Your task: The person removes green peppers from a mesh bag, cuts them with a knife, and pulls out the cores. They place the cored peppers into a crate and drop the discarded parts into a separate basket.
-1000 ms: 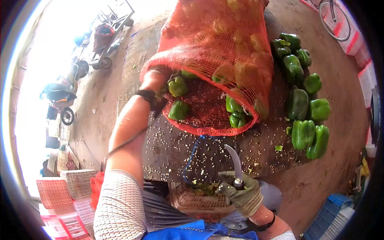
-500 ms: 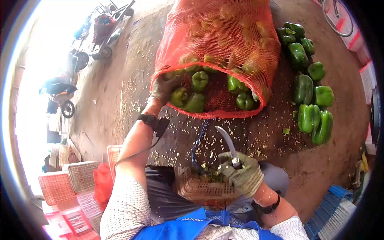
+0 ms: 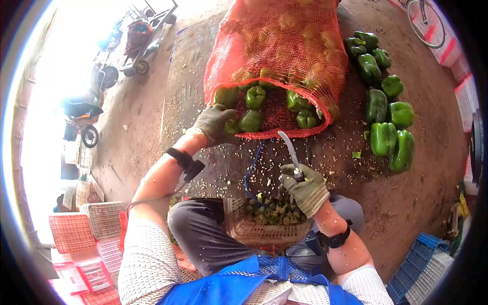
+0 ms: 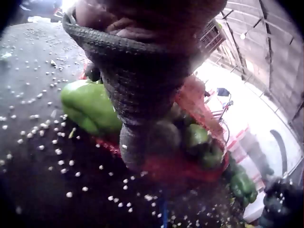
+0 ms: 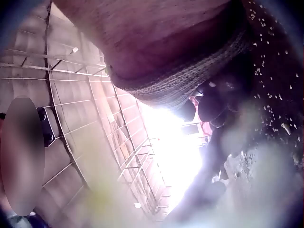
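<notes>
Right hand [image 3: 307, 190] grips curved knife [image 3: 291, 149]; left hand [image 3: 212, 122], grip indeterminable, at green peppers [image 3: 250, 121] in net bag [image 3: 277, 46].

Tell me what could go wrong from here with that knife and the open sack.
The knife stands bare in the right hand, its tip near the mesh sack's mouth: it might snag the mesh, or nick the left hand if the hands meet. Peppers lie at the open mouth, so one could roll out.
</notes>
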Demonstrator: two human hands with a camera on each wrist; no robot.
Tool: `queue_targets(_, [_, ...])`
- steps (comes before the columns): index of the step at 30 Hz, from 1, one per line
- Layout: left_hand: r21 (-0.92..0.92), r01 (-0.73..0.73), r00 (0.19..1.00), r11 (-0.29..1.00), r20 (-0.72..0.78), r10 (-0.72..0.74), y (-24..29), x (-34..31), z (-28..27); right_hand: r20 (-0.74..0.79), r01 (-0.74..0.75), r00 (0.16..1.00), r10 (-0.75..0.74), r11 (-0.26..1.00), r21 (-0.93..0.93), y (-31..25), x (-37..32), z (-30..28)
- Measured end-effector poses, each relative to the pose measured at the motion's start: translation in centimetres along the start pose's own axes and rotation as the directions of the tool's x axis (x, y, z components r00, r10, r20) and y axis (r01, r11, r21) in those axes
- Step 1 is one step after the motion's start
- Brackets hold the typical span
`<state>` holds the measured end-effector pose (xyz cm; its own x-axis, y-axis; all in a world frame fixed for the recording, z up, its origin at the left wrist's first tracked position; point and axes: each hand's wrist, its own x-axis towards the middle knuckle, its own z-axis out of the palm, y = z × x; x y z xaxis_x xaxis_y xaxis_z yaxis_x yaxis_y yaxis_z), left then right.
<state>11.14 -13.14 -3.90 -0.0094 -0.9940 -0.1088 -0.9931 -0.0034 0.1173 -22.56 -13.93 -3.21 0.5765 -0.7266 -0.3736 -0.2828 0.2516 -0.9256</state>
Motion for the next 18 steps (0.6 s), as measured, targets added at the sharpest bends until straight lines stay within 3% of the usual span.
queue_targets(1, [0.038,0.003,1.000,0.999,-0.022,-0.003,0.3,-0.3,-0.1,-0.001,-0.003,1.000,0.003,0.999,0.042,0.1,0.2,0.0])
queue_targets(3, [-0.135,-0.086,0.988,0.987,-0.139,0.067,-0.6,-0.1,1.6,-0.004,-0.008,1.000,0.008,0.992,0.126,0.3,0.4,0.1])
queue_targets(4, [-0.221,-0.132,0.976,0.966,-0.200,0.087,-1.0,-0.3,2.9,-0.039,0.048,0.998,-0.044,0.995,0.083,0.5,0.6,0.2])
queue_targets(5, [-0.480,-0.031,0.981,0.877,-0.182,-0.065,-1.1,-0.9,3.7,-0.029,0.057,0.998,-0.054,0.992,0.112,0.7,0.6,0.5])
queue_targets(7, [-0.867,0.125,0.945,0.483,-0.044,-0.323,-1.6,-1.7,5.7,-0.013,0.086,0.996,-0.085,0.983,0.162,0.7,0.9,0.7])
queue_targets(8, [-0.958,0.114,0.916,0.264,-0.002,-0.400,-0.4,-2.6,4.6,0.008,0.079,0.997,-0.081,0.986,0.150,0.1,0.6,0.7])
queue_targets(9, [-0.997,0.052,0.895,0.056,0.022,-0.446,2.0,-3.8,2.4,0.019,0.083,0.996,-0.085,0.990,0.116,-0.1,0.5,0.6])
queue_targets(11, [-0.990,-0.067,0.881,-0.126,0.001,-0.473,5.9,-6.1,0.2,0.051,0.079,0.995,-0.082,0.995,0.052,-0.4,0.2,0.8])
queue_targets(12, [-0.989,-0.132,0.873,-0.072,-0.082,-0.480,6.9,-6.9,0.6,0.078,0.043,0.996,-0.048,0.997,0.068,-1.4,-0.3,1.0])
queue_targets(13, [-0.983,-0.128,0.881,-0.132,-0.052,-0.471,8.7,-7.7,0.0,0.090,0.088,0.992,-0.094,0.994,0.067,-1.6,-0.2,1.5])
queue_targets(15, [-0.977,-0.171,0.879,-0.131,-0.091,-0.468,11.3,-8.5,-0.5,0.103,0.171,0.979,-0.176,0.984,0.057,-1.7,-0.5,2.4])
queue_targets(16, [-0.984,-0.177,0.891,-0.034,-0.145,-0.429,11.5,-8.8,0.1,0.115,0.219,0.966,-0.233,0.968,0.124,-0.7,-0.1,3.2])
queue_targets(18, [-0.964,-0.202,0.881,0.175,-0.257,-0.397,12.0,-8.7,0.6,0.128,0.295,0.944,-0.303,0.952,0.079,0.9,0.1,4.1])
